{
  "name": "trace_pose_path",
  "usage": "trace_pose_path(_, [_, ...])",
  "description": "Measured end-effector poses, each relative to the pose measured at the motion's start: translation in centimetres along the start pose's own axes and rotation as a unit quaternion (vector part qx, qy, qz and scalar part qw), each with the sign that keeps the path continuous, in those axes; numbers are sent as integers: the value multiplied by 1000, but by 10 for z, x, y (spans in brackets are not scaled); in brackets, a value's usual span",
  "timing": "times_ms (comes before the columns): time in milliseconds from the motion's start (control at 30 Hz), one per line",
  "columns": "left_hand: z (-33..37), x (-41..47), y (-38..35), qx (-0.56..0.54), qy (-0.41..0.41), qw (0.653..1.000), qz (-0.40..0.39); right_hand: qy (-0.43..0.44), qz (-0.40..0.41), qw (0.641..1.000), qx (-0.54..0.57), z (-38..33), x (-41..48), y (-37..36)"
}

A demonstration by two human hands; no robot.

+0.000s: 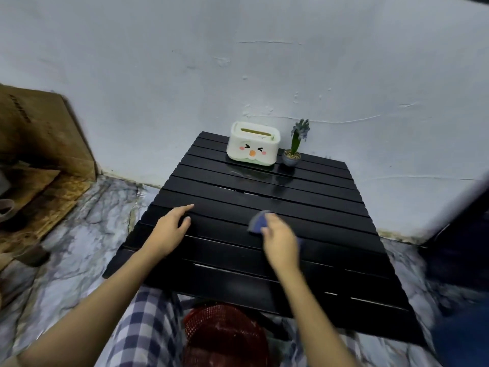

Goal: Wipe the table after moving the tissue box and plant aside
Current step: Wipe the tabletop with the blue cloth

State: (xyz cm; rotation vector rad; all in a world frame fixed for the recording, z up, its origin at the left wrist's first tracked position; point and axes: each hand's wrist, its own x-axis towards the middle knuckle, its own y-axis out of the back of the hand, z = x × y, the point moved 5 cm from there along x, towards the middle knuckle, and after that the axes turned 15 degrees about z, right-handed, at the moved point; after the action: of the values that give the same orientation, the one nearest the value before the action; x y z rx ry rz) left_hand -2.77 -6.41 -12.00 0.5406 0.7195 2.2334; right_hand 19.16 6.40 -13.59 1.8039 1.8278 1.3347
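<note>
Upright still-standing plant [295, 144], table's [264, 186] far edge.

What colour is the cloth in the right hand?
The cloth looks blue-purple with a grey edge, seen in the head view.

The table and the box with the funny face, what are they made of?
The table looks like black slats with a glossy painted finish, perhaps wood or metal: light reflects off them. The tissue box seems smooth cream plastic, judging by its rounded, moulded corners.
</note>
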Motion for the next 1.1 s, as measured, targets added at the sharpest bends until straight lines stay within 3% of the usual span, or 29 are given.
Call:
trace_pose_path(100, [-1,5,0,-2,0,1000,15,150,-69,985,50,-80,-52,-25])
trace_pose_path(200, [-5,11,-4,-4,12,1000,14,239,-118,961,70,-62,-86,4])
trace_pose_path(267, [-6,15,-10,-5,18,1000,3,191,-110,974,59,-8,-84,40])
trace_pose_path(367, [-5,20,-17,0,10,1000,0,44,-19,999,2,90,-53,98])
trace_pose_path(467, [-10,22,-20,27,-17,999,1,-89,65,990,-84,150,-5,122])
trace_pose_path(533, [-13,23,-23,54,-39,998,-2,-125,100,980,-115,148,27,104])
trace_pose_path(633, [-13,24,-25,66,-40,997,5,-88,79,987,-110,97,64,37])
trace_pose_path(767, [-12,24,-25,72,-49,996,8,31,-34,998,-33,-22,51,-48])
trace_pose_path(867, [-13,26,-26,70,-52,996,11,181,-125,975,42,-77,-2,-59])
trace_pose_path(933, [-13,26,-26,68,-54,996,16,245,-143,957,59,-65,-14,-44])
trace_pose_path(1000, [-13,25,-26,67,-55,996,17,239,-132,962,28,-30,7,-26])
trace_pose_path(1100, [-14,26,-28,70,-59,996,20,108,-49,991,-55,50,68,7])
